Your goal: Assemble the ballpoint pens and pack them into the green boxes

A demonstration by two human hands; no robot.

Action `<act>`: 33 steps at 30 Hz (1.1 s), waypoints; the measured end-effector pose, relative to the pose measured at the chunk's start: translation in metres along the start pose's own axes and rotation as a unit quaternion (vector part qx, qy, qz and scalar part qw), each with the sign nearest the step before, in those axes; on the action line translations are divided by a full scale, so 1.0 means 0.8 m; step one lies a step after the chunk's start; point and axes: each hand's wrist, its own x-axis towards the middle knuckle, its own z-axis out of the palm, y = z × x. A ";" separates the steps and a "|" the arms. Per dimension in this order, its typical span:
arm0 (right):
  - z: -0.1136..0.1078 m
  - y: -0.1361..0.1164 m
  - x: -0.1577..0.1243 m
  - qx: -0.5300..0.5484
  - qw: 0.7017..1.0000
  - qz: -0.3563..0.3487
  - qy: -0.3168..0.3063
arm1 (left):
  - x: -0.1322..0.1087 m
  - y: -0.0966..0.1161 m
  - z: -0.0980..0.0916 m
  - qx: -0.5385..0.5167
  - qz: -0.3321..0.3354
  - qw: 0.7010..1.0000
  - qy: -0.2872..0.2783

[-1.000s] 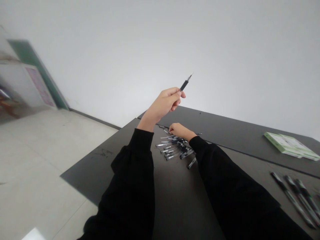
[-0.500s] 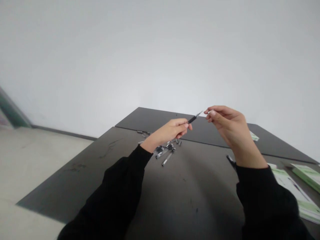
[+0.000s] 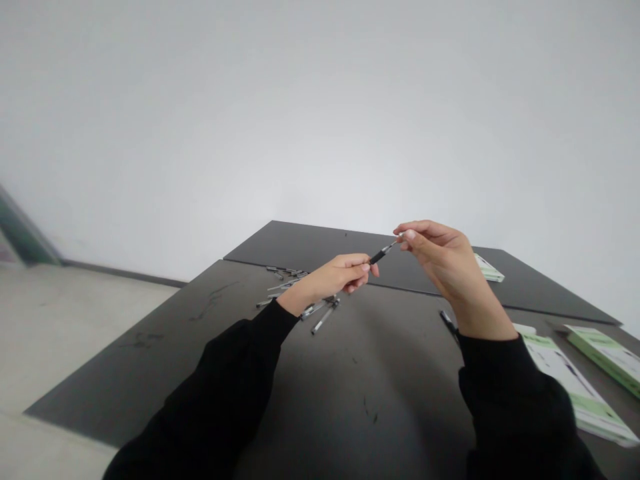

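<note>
My left hand [image 3: 343, 275] is closed around a pen [image 3: 378, 257] with a black grip, held above the table. The pen's pointed end tilts up to the right. My right hand [image 3: 437, 257] is closed in a pinch at that tip. A thin, silvery length shows between the grip and my right fingertips. Whatever small piece sits in the right pinch is mostly hidden. Below and behind my left hand, several clear and black pen parts [image 3: 325, 316] lie scattered on the dark table [image 3: 350, 373].
A black pen [image 3: 449, 323] lies left of my right sleeve. Green-and-white boxes or booklets [image 3: 607, 357] lie at the right, and another stack [image 3: 489, 268] sits farther back. A seam crosses the tabletop. Behind it stands a white wall [image 3: 320, 120].
My right fingertips have come down and left onto the pen's tip, where a gap showed before. My left hand still holds the pen. The view has shifted slightly.
</note>
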 end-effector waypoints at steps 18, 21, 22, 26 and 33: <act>0.003 0.001 -0.001 -0.002 0.999 0.030 -0.025 | 0.000 0.000 -0.006 -0.009 -0.003 1.000 -0.004; 0.005 0.002 -0.002 -0.022 0.998 0.029 -0.041 | -0.001 0.001 -0.005 0.002 0.003 1.000 -0.001; 0.005 0.003 -0.002 -0.027 0.998 0.030 -0.048 | -0.001 0.001 -0.005 0.006 0.006 1.000 0.002; 0.006 0.009 -0.001 -0.015 0.997 0.045 -0.056 | -0.001 0.000 -0.008 0.011 0.015 0.999 0.028; 0.023 0.016 -0.003 0.048 0.997 0.047 -0.039 | 0.001 0.003 -0.009 0.012 0.031 0.992 0.118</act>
